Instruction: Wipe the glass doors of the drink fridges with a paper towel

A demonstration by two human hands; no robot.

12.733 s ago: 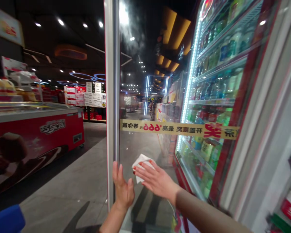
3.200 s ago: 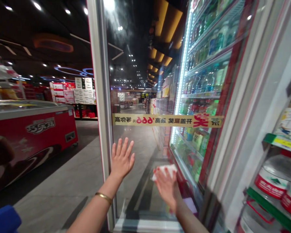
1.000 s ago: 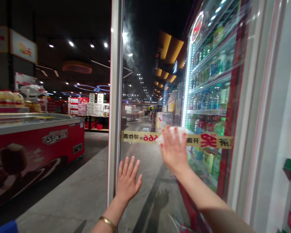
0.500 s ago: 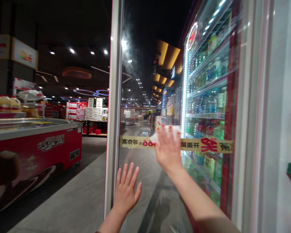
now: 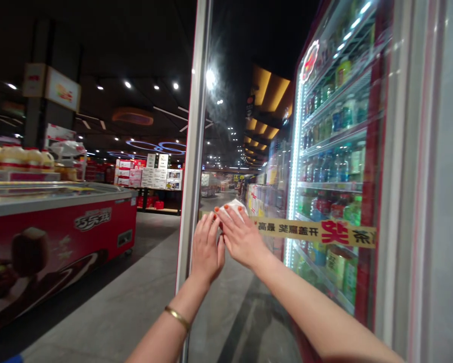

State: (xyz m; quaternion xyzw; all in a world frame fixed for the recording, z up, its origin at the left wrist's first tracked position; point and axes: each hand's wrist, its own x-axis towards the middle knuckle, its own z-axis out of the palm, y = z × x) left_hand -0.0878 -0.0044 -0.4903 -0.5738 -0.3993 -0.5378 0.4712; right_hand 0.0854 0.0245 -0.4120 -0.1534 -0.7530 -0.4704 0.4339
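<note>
My right hand (image 5: 243, 238) presses a folded white cloth (image 5: 233, 205) flat against the glass door (image 5: 245, 327), with the fingers stretched over it. Most of the cloth lies under the fingers; its upper edge shows. Right beside it, my left hand (image 5: 207, 249) rests with fingers extended near the door's metal frame (image 5: 198, 91). The two hands touch or nearly touch at the fingers. A yellow printed strip (image 5: 313, 230), its lettering mirrored, runs across the glass; both hands cover its left part. A whitish hazy patch shows high on the pane.
A lit drinks cooler (image 5: 372, 166) with shelves of bottles shows in the glass at right. To the left stands a red chest freezer (image 5: 111, 227) with jugs (image 5: 14, 157) behind it. Stacked cartons (image 5: 156, 176) are farther back, beyond the grey floor (image 5: 135, 292).
My right hand has swept the cloth leftward along the strip to meet my left hand, which has risen and drawn its fingers together. Earlier, the cloth was lower on the glass. The view has shifted slightly.
</note>
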